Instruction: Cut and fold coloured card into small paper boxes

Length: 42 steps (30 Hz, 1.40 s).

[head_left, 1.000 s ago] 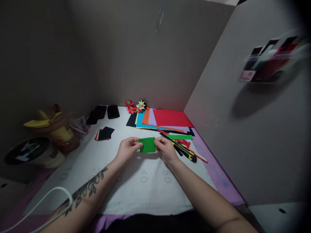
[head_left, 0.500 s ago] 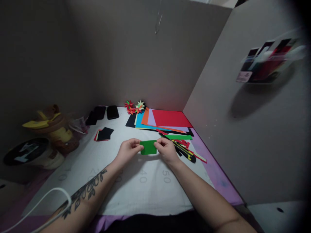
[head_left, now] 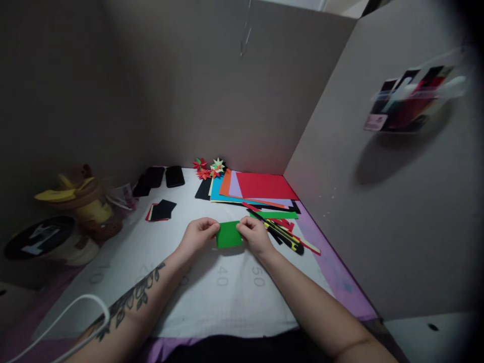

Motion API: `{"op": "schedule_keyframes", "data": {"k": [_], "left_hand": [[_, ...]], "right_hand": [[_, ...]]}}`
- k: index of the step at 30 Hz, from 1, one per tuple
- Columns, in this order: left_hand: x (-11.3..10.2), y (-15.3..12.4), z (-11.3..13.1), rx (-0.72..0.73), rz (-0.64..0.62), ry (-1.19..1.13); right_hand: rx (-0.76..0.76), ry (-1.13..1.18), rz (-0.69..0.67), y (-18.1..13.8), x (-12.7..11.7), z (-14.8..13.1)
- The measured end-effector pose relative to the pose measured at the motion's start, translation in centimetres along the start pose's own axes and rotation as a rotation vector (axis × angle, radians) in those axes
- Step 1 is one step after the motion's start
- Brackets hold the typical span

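While the left hand [head_left: 198,235] pinches a green paper rectangle [head_left: 229,235], the right hand [head_left: 257,235] grips its opposite edge.

Two hands [head_left: 197,236] [head_left: 258,236], one green card [head_left: 229,235]

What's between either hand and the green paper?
Nothing visible: the left hand and right hand both pinch the green paper directly, at opposite ends. The cutter lies beside the right hand, not in between.

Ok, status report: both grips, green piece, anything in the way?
Left grip and right grip: pinching opposite sides of green piece. Piece held above white mat. Yellow-and-black cutter beside right grip, not blocking the piece.
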<state>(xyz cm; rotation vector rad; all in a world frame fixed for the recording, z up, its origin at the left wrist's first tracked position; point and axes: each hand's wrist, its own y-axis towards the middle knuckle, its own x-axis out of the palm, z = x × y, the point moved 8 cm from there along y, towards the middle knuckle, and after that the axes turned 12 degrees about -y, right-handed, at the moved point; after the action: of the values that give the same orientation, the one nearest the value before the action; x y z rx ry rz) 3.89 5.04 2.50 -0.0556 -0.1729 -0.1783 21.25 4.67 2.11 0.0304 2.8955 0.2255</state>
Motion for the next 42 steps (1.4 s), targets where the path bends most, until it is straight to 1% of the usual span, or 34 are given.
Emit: {"op": "schedule_keyframes", "data": {"k": [3,6,8,10,12,15,18,20,22,25,28,29,30,31,32,33,34,35,36,37,38,40,42], "left_hand": [[0.2,-0.1,-0.7,-0.025,0.022,-0.033],[0.9,-0.2,-1.7,-0.090,-0.018,-0.070],[1.2,-0.3,-2.1,-0.108,-0.027,-0.060],[1.1,-0.2,-2.1,-0.094,-0.011,-0.058],[0.8,-0.2,-1.9,-0.085,0.015,-0.081],[0.3,0.0,-1.7,-0.103,0.047,-0.137],[-0.1,0.1,-1.7,-0.127,0.058,-0.178],[-0.4,0.2,-1.7,-0.126,0.061,-0.188],[-0.5,0.3,-1.8,-0.113,0.064,-0.194],[-0.2,0.3,-2.1,-0.084,0.069,-0.192],[-0.3,0.5,-1.4,-0.032,0.034,-0.113],[-0.8,0.7,-0.8,0.001,0.017,-0.047],[-1.7,1.1,0.2,0.046,0.019,0.054],[-3.1,1.4,1.4,0.109,0.038,0.183],[-5.3,1.8,3.2,0.211,0.137,0.361],[-8.0,1.9,5.0,0.300,0.305,0.603],[-10.4,2.0,6.4,0.342,0.461,0.839],[-12.6,2.4,7.0,0.336,0.526,0.904],[-14.5,3.0,7.1,0.317,0.561,0.947],[-15.9,3.8,6.7,0.255,0.543,1.042],[-17.0,4.5,6.0,0.222,0.521,1.063],[-18.4,5.6,4.4,0.149,0.493,1.116],[-18.8,6.3,2.8,0.090,0.475,1.158]], "right_hand": [[-0.014,-0.010,0.030,0.1,-0.1,0.1],[-0.019,-0.025,0.093,0.1,-0.6,0.3],[0.008,-0.015,0.100,0.2,-0.6,0.5],[0.041,-0.001,0.068,0.2,-0.3,0.8],[0.050,-0.019,0.008,0.2,0.3,0.7],[0.018,-0.131,-0.057,-0.1,0.9,0.2],[-0.001,-0.217,-0.050,-0.4,0.8,-0.1],[0.023,-0.234,-0.054,-0.4,0.8,0.2],[0.074,-0.206,-0.080,-0.4,0.9,0.9],[0.131,-0.069,-0.150,-0.5,1.9,1.8],[0.152,0.051,-0.181,-0.7,2.6,2.0],[0.156,0.071,-0.167,-0.7,2.6,2.0],[0.157,0.082,-0.146,-0.6,2.4,2.0],[0.156,0.089,-0.124,-0.6,2.2,1.9],[0.153,0.091,-0.109,-0.5,2.0,1.9],[0.151,0.091,-0.102,-0.5,1.8,1.9],[0.154,0.093,-0.102,-0.5,1.7,2.0],[0.160,0.098,-0.110,-0.5,1.6,2.1],[0.167,0.104,-0.119,-0.5,1.6,2.2],[0.174,0.108,-0.130,-0.5,1.7,2.3],[0.177,0.110,-0.142,-0.6,1.8,2.4],[0.168,0.102,-0.170,-0.7,2.2,2.3],[0.151,0.082,-0.189,-0.9,2.4,2.0]]}}
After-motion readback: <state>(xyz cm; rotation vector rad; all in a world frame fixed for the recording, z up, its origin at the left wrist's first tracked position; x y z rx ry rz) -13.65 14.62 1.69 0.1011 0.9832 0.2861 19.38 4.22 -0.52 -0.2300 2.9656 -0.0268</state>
